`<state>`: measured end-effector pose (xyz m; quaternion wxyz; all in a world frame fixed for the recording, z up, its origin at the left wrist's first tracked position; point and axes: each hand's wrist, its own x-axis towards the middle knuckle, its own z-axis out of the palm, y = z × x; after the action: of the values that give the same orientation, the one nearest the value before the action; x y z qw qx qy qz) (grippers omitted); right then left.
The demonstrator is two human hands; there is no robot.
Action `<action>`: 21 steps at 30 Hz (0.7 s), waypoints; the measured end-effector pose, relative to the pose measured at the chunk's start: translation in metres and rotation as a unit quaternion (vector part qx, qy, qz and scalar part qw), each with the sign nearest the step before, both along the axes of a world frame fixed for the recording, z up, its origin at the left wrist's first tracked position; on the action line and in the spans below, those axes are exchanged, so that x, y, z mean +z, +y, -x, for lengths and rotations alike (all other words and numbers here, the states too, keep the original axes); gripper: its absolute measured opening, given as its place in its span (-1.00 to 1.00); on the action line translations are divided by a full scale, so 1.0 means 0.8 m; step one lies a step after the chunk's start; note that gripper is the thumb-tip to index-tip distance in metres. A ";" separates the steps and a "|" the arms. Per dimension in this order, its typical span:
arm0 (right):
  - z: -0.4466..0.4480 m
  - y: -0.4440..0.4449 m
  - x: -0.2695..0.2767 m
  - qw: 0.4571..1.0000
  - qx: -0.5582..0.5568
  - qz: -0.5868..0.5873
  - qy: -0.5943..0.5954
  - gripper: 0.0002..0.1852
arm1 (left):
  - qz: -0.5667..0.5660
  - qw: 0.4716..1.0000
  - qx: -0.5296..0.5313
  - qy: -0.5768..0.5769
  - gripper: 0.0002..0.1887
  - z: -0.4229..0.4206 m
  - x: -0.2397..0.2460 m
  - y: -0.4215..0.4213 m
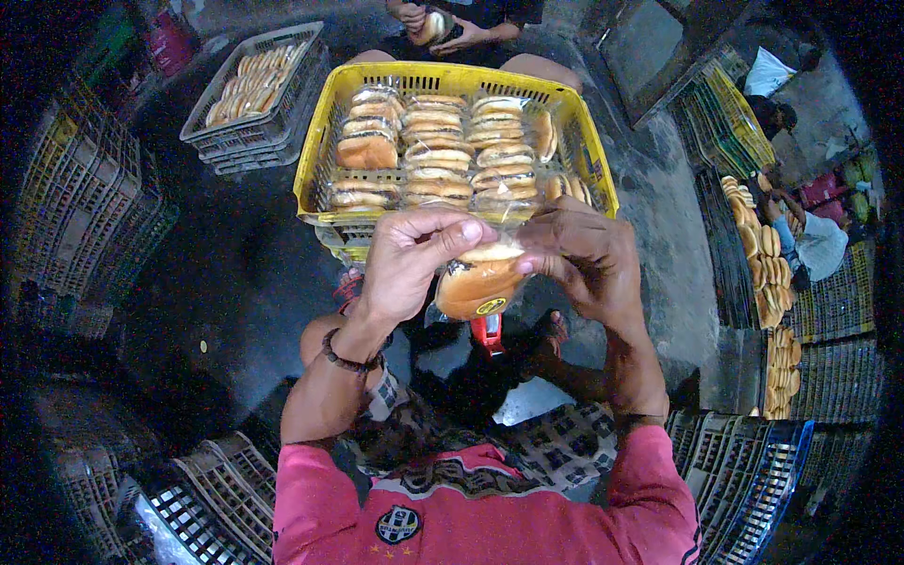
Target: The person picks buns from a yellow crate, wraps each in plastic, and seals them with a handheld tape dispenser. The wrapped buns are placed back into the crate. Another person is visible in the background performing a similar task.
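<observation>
Between my hands hangs a filled bread bun [474,289] in a clear plastic bag with a round yellow sticker. My left hand [424,261] pinches the bag's top edge between thumb and fingers. On the other side, my right hand [583,254] grips the bag's upper corner, its thumb against the bun. Just beyond them stands a yellow plastic crate [311,169] with rows of bagged buns [434,152] inside, on top of another crate. A red object [489,333] shows below the held bun, between my legs.
A grey crate [265,127] of buns tops a stack at the upper left. Across the yellow crate, a person's hands [466,35] hold a bun. Tall crate stacks [92,205] stand left. At right, another person [819,244] is beside rows of unwrapped buns [766,261].
</observation>
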<state>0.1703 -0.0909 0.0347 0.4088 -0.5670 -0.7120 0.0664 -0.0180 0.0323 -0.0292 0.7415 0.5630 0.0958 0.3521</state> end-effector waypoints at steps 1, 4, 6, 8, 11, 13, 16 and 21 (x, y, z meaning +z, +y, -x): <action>-0.002 -0.001 -0.005 1.000 0.011 -0.019 -0.015 -0.76 | -0.012 1.000 -0.009 0.001 -0.80 0.001 0.002 0.000; 0.007 -0.004 -0.008 0.998 0.021 -0.064 -0.008 -0.72 | -0.034 0.996 -0.039 0.078 -0.83 0.005 0.006 0.005; 0.011 -0.006 -0.009 0.997 0.036 -0.074 -0.003 -0.71 | -0.039 0.984 -0.076 0.159 -0.87 0.007 0.014 0.013; 0.010 -0.007 -0.013 0.996 0.060 -0.061 -0.007 -0.72 | 0.002 0.979 -0.118 0.168 -0.87 0.003 0.012 0.017; 0.004 -0.014 -0.024 0.998 0.060 -0.007 0.010 -0.67 | -0.013 0.981 -0.091 0.169 -0.85 0.001 0.010 0.005; 0.009 -0.017 -0.018 0.998 0.048 -0.002 0.048 -0.74 | -0.054 0.984 -0.044 0.164 -0.84 -0.002 0.013 -0.001; 0.010 -0.019 -0.016 0.995 0.023 -0.006 0.094 -0.81 | -0.298 0.949 0.044 0.088 -0.75 0.003 0.022 -0.007; 0.016 -0.025 -0.024 0.957 -0.074 0.012 0.281 -0.72 | -0.384 0.912 0.109 0.092 -0.84 0.006 0.036 -0.023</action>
<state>0.1572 -0.1109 0.0152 0.5894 -0.5814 -0.5237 0.2008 -0.0229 0.0137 -0.0004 0.4124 0.8205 0.0819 0.3872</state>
